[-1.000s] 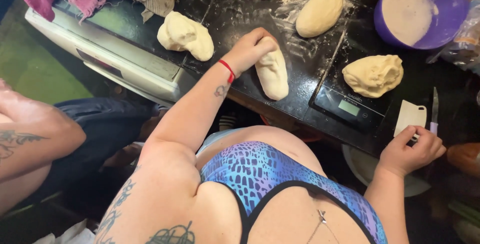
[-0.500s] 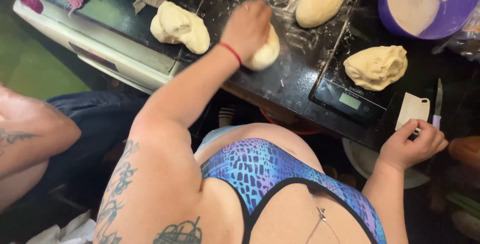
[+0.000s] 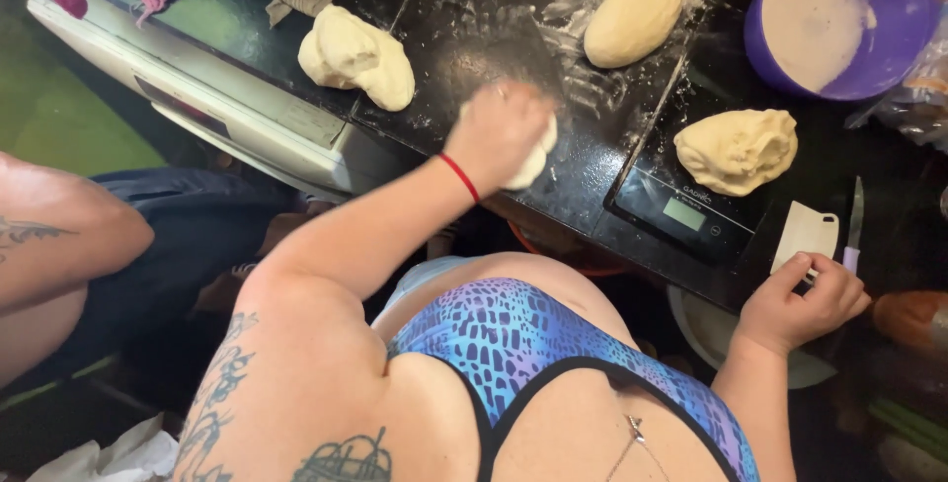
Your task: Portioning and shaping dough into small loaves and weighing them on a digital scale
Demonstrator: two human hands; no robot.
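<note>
Change: the left hand [image 3: 499, 131] has stayed pressed on the pale oblong dough piece [image 3: 531, 158]; the view has shifted slightly, and the dough now peeks out only at the hand's right edge.
Left grip: palm down, fingers curled over the dough, covering most of it on the floured black worktop [image 3: 464, 38].
Right grip: the right hand [image 3: 802, 302] is loosely curled at the worktop's near right edge, fingertips touching the white plastic dough scraper [image 3: 805, 233].
Scale: the black digital kitchen scale [image 3: 681, 210] sits just right of the covered dough, carrying a rough pale dough lump [image 3: 739, 149].
Beyond: a smooth oval dough loaf [image 3: 634, 14] lies behind the left hand.
</note>
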